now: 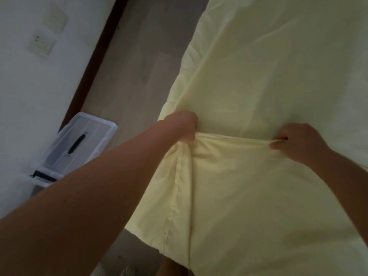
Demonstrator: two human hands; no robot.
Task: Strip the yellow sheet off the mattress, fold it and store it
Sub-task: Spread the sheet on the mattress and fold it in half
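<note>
**On the bed, right of the scene: both hands grip a fold of the yellow sheet**

The yellow sheet [268, 76] spreads over the bed from far to near and covers the mattress, so none of it shows. A raised fold runs across the middle, taut between the hands. The left hand [182, 126] is closed in a fist round the fold's left end, at the bed's left edge, with its fingertips buried in cloth. The right hand [300, 142] pinches the fold further right, thumb and fingers curled. A hemmed edge hangs near the left forearm. The frame cuts off the sheet's right side. Left of the bed, a strip of wooden floor [139, 66] runs to a dark skirting board [95, 62] and a white wall [29, 86]. A clear plastic box [83, 140], blurred, stands by the wall at near left.
</note>
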